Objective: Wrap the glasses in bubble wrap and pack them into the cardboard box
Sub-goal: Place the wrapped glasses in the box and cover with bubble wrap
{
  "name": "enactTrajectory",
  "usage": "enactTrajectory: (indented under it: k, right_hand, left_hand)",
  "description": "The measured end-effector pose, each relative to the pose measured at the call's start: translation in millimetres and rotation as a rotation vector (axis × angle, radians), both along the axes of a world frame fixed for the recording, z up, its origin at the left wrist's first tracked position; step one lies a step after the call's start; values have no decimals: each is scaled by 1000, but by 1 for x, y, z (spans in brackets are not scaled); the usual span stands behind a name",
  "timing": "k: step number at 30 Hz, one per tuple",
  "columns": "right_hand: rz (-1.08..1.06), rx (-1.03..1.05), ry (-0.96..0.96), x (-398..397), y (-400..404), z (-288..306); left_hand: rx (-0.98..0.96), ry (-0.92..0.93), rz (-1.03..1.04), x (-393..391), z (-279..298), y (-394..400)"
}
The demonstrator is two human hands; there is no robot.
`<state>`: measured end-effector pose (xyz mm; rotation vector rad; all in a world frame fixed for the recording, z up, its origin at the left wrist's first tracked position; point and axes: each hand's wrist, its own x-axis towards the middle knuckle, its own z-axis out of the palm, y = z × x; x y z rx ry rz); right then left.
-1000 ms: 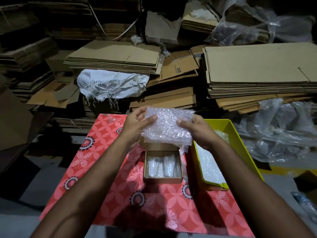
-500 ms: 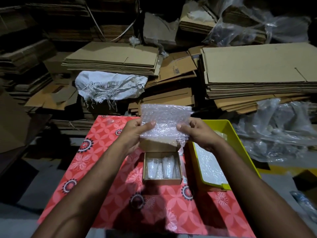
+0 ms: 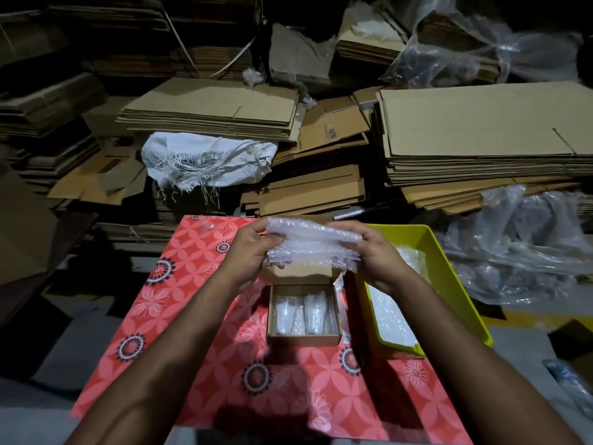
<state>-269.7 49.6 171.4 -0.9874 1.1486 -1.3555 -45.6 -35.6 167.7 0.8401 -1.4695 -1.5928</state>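
Both hands up over the table: the left hand (image 3: 248, 252) and the right hand (image 3: 373, 255) each pinch an end of the bubble wrap (image 3: 313, 244), fingers curled round it, held flat above the cardboard box (image 3: 304, 338). Wrapped glasses (image 3: 303, 314) lie inside that open box, on the red patterned cloth (image 3: 199, 316) beside the yellow tray (image 3: 449, 284).

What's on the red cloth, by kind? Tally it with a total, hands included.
Hands: 2, left, right, both gripping one bubble wrap
Bubble wrap held: 1
Box: 1
Wrapped glasses in box: 2
Yellow tray: 1
Total: 7
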Motion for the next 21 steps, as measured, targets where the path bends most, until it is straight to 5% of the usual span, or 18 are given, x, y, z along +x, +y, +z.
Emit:
enactTrajectory:
  k: [9, 15, 21]
  right_hand:
    - [-7, -60, 52, 2, 3, -10]
    - [-78, -72, 229, 2, 2, -15]
    - [-39, -36, 264, -10, 3, -25]
  left_hand:
    - [71, 177, -84, 5, -6, 4]
    - [-214, -192, 19, 6, -13, 6]
    - [-23, -172, 33, 10, -19, 2]
